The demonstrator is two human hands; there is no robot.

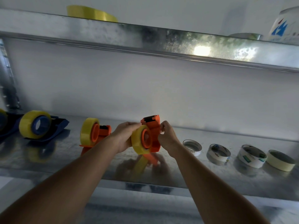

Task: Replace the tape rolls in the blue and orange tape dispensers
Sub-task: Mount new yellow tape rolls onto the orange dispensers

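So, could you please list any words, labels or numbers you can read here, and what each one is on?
None can be read.
White container on the upper shelf: a blue and red logo, with lettering too blurred to read.
Used tape cores on the lower shelf: printing inside them, too small and blurred to read.

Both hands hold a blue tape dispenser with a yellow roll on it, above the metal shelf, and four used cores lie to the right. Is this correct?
Not quite. In the head view, the dispenser held by the left hand and the right hand is orange, not blue. The blue dispenser stands to the left on the metal shelf. The rest is right: a yellow roll sits on it, and four used cores lie to the right.
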